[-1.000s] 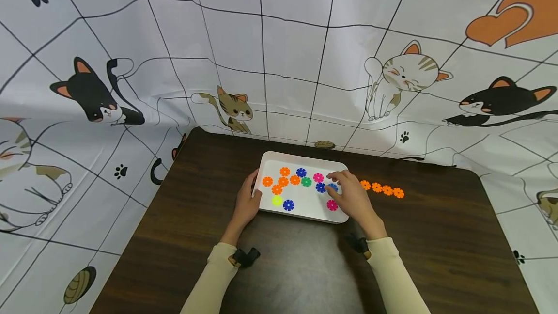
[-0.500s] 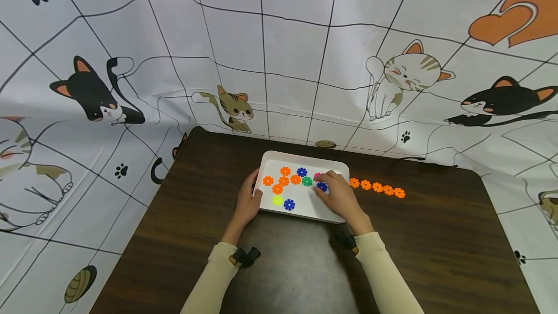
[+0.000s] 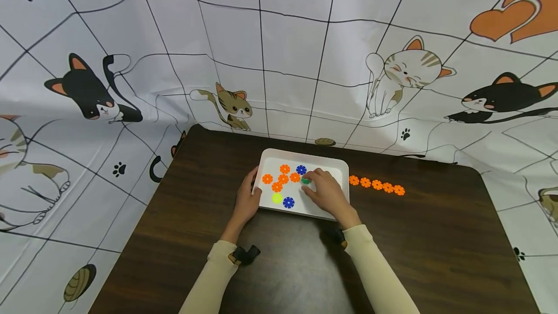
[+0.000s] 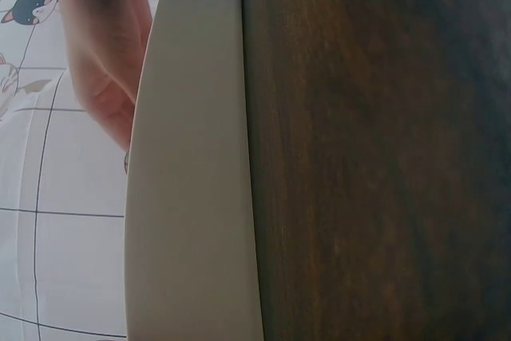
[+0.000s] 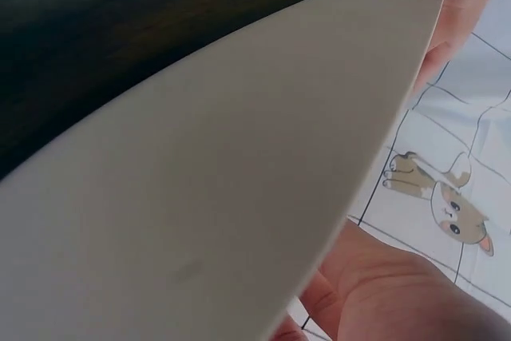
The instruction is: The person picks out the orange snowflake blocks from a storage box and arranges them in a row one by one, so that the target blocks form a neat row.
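Note:
A shallow white tray rests on the dark wooden table, holding flat notched plastic discs. My left hand grips its left side, thumb at the rim. In the left wrist view, this hand shows behind the tray's pale wall. Over the tray's right half is my right hand, thumb and fingers apart, fingertips right at a green disc. Left of it lie several orange discs, two blue discs and a yellow disc. In the right wrist view, the tray wall hides the right fingertips.
Right of the tray, a row of several orange discs lies on the table. A white sheet printed with cats and grid lines hangs behind and beside the table. Black straps with cameras sit on the wrists.
My right hand has moved left across the tray, uncovering its right end; pink and blue discs seen earlier are now out of sight around the hand. The left hand keeps its grip.

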### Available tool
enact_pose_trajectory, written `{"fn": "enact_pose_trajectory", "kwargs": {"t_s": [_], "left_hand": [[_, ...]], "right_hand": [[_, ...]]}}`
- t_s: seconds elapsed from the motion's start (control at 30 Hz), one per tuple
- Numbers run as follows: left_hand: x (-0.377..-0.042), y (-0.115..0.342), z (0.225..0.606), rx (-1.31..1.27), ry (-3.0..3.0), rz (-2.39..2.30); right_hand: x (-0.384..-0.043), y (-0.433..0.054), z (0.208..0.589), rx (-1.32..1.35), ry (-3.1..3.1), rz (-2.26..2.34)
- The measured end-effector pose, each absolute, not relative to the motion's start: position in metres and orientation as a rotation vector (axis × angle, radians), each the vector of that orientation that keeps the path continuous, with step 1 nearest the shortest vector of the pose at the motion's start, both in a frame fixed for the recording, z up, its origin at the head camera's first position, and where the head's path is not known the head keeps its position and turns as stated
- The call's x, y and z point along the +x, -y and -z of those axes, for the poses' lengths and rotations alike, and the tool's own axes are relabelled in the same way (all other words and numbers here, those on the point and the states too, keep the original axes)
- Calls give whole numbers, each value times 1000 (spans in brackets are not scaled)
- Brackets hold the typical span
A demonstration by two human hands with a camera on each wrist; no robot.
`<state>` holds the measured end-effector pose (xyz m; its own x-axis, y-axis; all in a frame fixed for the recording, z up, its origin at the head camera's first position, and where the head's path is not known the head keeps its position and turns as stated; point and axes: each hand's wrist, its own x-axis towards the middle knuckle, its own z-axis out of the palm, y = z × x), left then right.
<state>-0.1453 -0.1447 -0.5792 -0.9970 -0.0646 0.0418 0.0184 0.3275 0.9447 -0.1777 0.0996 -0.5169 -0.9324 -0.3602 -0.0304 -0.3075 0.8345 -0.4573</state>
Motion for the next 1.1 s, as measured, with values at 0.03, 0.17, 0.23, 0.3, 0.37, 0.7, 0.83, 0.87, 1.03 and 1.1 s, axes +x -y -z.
{"fn": "enact_pose_trajectory", "kwargs": {"t_s": [0.03, 0.17, 0.23, 0.3, 0.37, 0.7, 0.83, 0.87, 1.03, 1.1], "left_hand": [[-146, 145, 579, 45, 2500, 1775], [-147, 146, 581, 47, 2508, 1765], [-147, 145, 581, 47, 2514, 1766], [-148, 145, 581, 43, 2514, 1771], [-148, 145, 580, 41, 2512, 1774], [-147, 146, 581, 16, 2496, 1789], [-146, 146, 582, 13, 2499, 1787], [-146, 146, 583, 11, 2499, 1786], [-148, 147, 583, 4, 2490, 1780], [-148, 147, 582, 9, 2487, 1783]], "right_hand": [[-179, -98, 517, -544, -2902, 689], [-182, -92, 518, -577, -2908, 693], [-183, -90, 520, -578, -2909, 689], [-185, -88, 521, -589, -2918, 679], [-187, -86, 522, -592, -2922, 661], [-195, -72, 524, -567, -2918, 614], [-197, -69, 526, -551, -2912, 561], [-197, -69, 527, -549, -2909, 552], [-198, -67, 527, -544, -2909, 548], [-199, -66, 528, -534, -2908, 553]]}}
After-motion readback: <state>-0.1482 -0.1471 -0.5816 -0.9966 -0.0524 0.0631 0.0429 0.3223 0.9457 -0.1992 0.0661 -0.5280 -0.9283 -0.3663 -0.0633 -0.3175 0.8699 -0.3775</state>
